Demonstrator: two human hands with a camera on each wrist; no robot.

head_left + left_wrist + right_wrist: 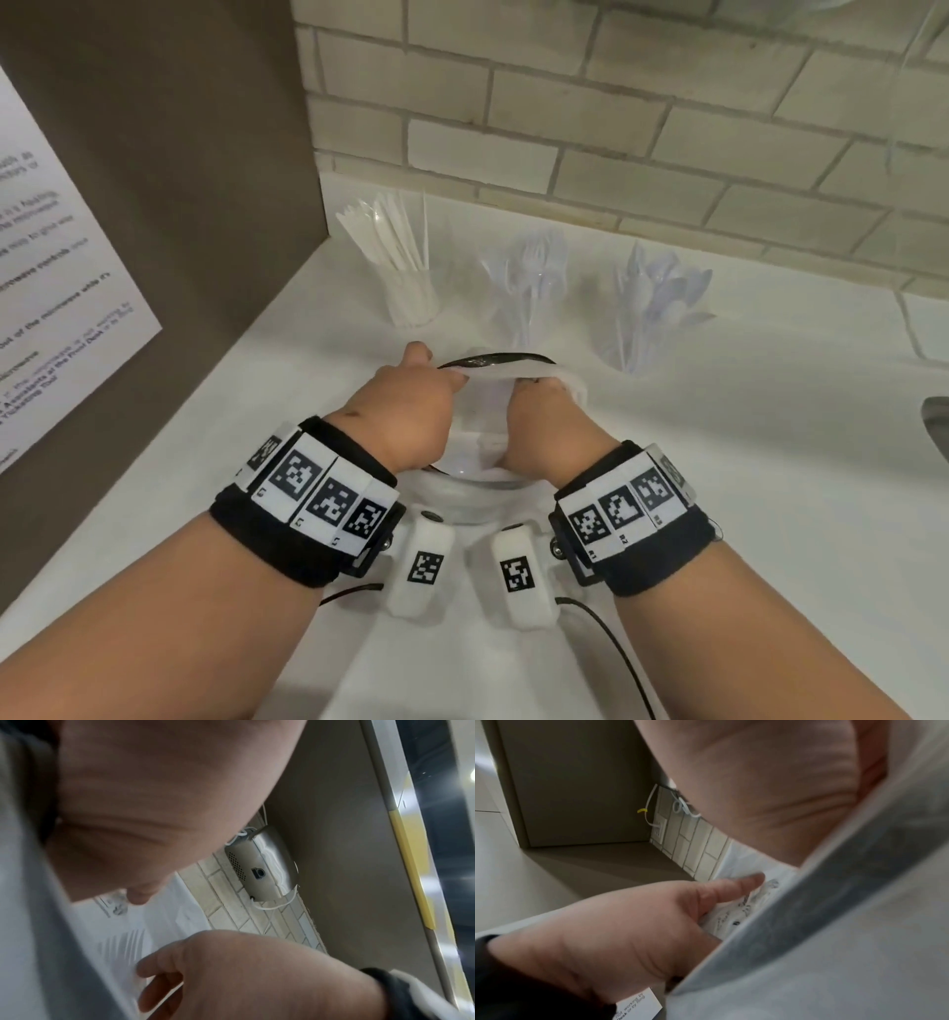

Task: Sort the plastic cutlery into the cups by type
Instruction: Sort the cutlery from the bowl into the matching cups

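Three clear cups stand at the back of the white counter: white knives [405,277] on the left, clear forks [531,288] in the middle, clear spoons [652,308] on the right. In front of them sits a dark-rimmed bowl [493,358]. Over the bowl, both hands hold a white plastic bag [513,372] with small print on it [734,914]. My left hand [426,390] pinches its left side. My right hand [544,411] grips its right side, fingers hidden behind the plastic. What the bag holds is hidden.
A brown cabinet panel [154,205] with a paper notice [51,308] walls off the left. A tiled wall [616,128] runs behind the cups. A metal object [937,426] shows at the right edge of the counter [719,462].
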